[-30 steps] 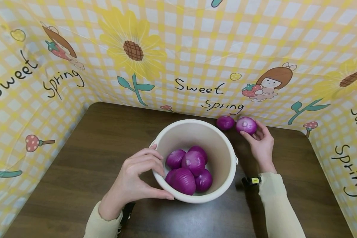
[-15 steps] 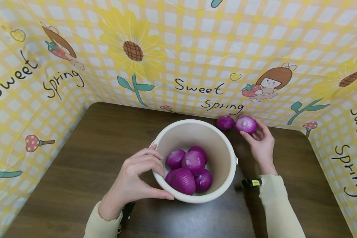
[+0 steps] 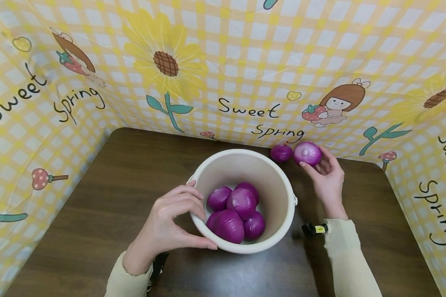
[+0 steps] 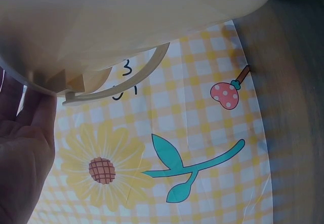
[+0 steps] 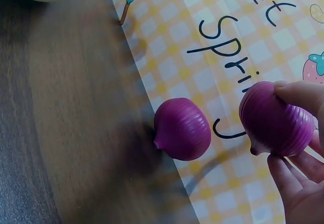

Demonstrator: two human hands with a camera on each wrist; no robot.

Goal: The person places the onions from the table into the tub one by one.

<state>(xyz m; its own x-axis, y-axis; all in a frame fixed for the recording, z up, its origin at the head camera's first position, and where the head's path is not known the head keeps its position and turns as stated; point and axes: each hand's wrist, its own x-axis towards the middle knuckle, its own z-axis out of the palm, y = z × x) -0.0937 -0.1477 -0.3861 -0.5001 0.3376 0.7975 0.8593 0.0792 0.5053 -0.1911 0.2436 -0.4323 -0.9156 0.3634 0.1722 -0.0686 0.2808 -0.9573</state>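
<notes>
A cream-coloured bucket [image 3: 273, 187] stands on the table, with several red onions [image 3: 241, 203] lying inside it. My left hand [image 3: 167, 218] grips its left side, thumb and fingers spread along the rim. In the left wrist view the bucket's wall [image 4: 131, 16] and its handle [image 4: 139, 82] show next to that hand. Behind and right of the bucket, my right hand [image 3: 328, 183] holds a red onion [image 3: 307, 154] between thumb and fingers. Just left of it, another red onion [image 3: 281, 153] sits by the cloth at the table's back edge; the right wrist view shows the two onions apart.
A yellow checked cloth [image 3: 223, 53] with printed flowers and lettering hangs along the back and both sides of the dark wooden table [image 3: 96, 198]. A black strap device [image 3: 314, 229] shows at the right wrist.
My right hand has raised its onion slightly, and the onion looks a little larger in the head view. The left hand, the bucket and the onions inside keep their places.
</notes>
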